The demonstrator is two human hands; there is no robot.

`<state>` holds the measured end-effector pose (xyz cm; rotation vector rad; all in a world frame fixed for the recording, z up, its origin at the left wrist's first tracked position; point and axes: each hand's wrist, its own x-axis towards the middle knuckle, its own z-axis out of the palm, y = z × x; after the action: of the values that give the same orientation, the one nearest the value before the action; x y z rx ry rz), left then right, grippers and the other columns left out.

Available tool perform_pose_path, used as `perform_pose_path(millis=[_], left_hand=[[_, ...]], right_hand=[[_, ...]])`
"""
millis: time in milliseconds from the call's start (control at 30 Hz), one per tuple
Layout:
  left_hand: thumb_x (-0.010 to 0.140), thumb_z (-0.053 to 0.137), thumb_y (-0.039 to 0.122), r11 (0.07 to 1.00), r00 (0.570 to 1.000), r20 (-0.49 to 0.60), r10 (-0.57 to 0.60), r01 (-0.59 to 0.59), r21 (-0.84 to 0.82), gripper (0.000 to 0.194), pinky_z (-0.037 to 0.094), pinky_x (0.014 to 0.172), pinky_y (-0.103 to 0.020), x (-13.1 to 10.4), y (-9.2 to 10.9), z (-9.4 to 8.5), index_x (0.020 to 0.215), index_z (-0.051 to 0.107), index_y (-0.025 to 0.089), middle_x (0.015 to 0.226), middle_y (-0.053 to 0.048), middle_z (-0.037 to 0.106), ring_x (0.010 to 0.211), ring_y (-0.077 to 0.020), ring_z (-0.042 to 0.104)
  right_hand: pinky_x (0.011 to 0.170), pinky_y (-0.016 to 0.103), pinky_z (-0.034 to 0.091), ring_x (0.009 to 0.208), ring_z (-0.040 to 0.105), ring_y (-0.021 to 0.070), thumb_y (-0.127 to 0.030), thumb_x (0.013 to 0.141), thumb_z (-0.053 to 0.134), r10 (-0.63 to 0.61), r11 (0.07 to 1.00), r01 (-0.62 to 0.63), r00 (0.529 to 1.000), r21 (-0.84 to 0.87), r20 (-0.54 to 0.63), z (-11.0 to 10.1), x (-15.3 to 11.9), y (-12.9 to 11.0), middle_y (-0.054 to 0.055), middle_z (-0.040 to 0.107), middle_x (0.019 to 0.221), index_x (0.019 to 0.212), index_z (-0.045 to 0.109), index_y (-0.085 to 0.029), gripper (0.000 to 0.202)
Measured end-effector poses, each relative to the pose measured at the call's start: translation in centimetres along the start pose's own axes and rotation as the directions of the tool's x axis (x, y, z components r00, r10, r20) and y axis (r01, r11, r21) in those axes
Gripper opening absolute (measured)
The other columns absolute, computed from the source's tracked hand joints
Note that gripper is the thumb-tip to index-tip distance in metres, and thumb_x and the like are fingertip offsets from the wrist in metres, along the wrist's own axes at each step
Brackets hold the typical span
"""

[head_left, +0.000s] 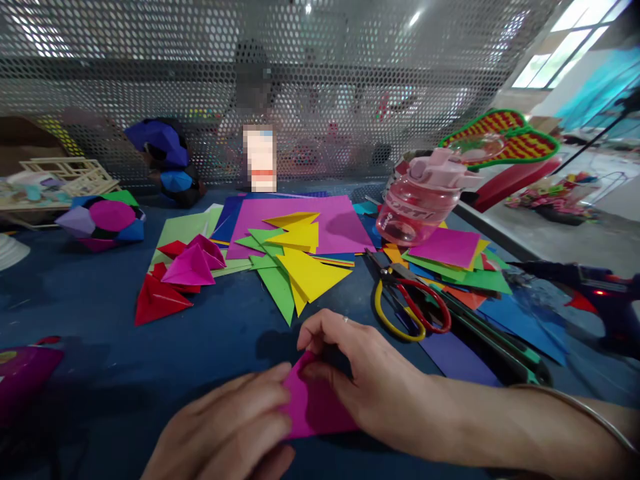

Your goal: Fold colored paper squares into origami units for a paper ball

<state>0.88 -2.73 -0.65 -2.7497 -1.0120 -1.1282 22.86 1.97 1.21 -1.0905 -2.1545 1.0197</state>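
Observation:
A magenta paper sheet [320,407] lies on the dark blue table at the bottom centre. My right hand [370,380] pinches its upper corner between thumb and index finger. At the sheet's left edge is my left hand [230,427], fingers close together and resting over the paper; its thumb is hidden. Just beyond the hands are folded yellow pieces [315,273] and green pieces [277,280]. Folded magenta [193,263] and red pieces [160,300] sit to the left of them.
Scissors [413,310] and a green-black cutter [500,340] lie right of centre, near a pink bottle [420,203] and stacked paper [447,250]. A glue gun [600,293] is at far right. A multicoloured paper ball [107,220] stands at left. Perforated metal [325,87] rises behind.

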Motion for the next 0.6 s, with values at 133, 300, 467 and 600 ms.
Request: perform_pose_path(millis=[133,300,467,600], left_hand=[[0.082,0.066,0.026,0.894,0.902,0.038,-0.430,0.432,-0.117,0.035,0.055,0.080,-0.024,0.8,-0.5,-0.5,0.115,0.055,0.023,0.108,-0.004,0.066,0.095,-0.0178,0.066],[0.091,0.056,0.037,0.700,0.727,0.415,-0.546,0.669,-0.250,0.016,0.050,0.067,-0.020,1.7,-0.8,-0.7,0.095,0.064,0.024,0.083,0.002,0.069,0.073,-0.0133,0.065],[0.090,0.056,0.041,0.601,0.673,0.473,-0.569,0.732,-0.320,0.025,0.044,0.058,-0.019,1.8,-0.9,-1.3,0.087,0.070,0.021,0.068,0.003,0.063,0.061,-0.0118,0.056],[0.092,0.056,0.037,0.499,0.665,0.463,-0.586,0.746,-0.440,0.023,0.040,0.053,-0.017,1.7,-1.1,-1.2,0.088,0.072,0.021,0.065,0.003,0.063,0.058,-0.0092,0.053]], right_hand=[[0.070,0.019,0.044,0.079,0.054,0.0087,-0.002,0.085,0.058,-0.092,0.994,0.098,0.988,0.042,-0.124,0.0,-0.3,-0.3,-0.005,0.056,0.089,0.098,0.049,-0.024,0.028],[0.068,0.021,0.043,0.076,0.052,0.0090,-0.001,0.088,0.052,-0.289,0.956,0.293,0.923,-0.020,-0.256,-0.2,-0.7,-0.4,-0.004,0.053,0.085,0.096,0.047,-0.023,0.024],[0.070,0.025,0.044,0.079,0.052,0.0113,0.003,0.087,0.050,-0.363,0.929,0.369,0.887,-0.033,-0.286,-0.2,-1.0,-0.1,-0.002,0.054,0.085,0.101,0.048,-0.022,0.029],[0.067,0.025,0.044,0.076,0.051,0.0114,0.001,0.087,0.052,-0.320,0.945,0.324,0.900,-0.037,-0.297,-0.1,-1.0,0.1,-0.002,0.052,0.084,0.099,0.048,-0.022,0.026]])
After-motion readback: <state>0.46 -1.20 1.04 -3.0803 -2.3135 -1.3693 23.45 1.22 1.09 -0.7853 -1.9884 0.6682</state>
